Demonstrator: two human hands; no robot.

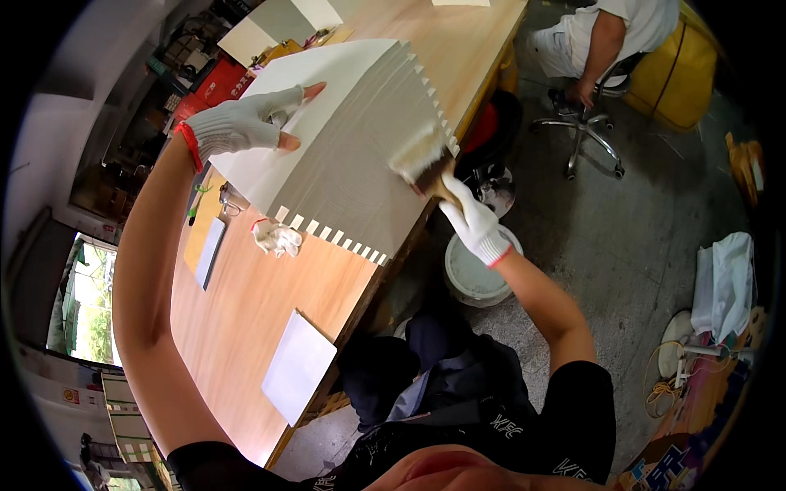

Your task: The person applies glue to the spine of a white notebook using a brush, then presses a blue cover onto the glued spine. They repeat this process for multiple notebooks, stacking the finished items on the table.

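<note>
Head: gloved right hand grips wide brush

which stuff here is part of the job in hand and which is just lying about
In use:
- staggered stack of flat white-and-grey sheets, under the gloved left hand
- wide, pale-bristled brush, in the gloved right hand
- perhaps the round white bucket

Apparently lying about:
- crumpled white fabric glove with red trim
- flat white rectangular panel
- narrow pale-grey strip

Sheet stack on table, glove before it, bucket on floor rightward
</note>
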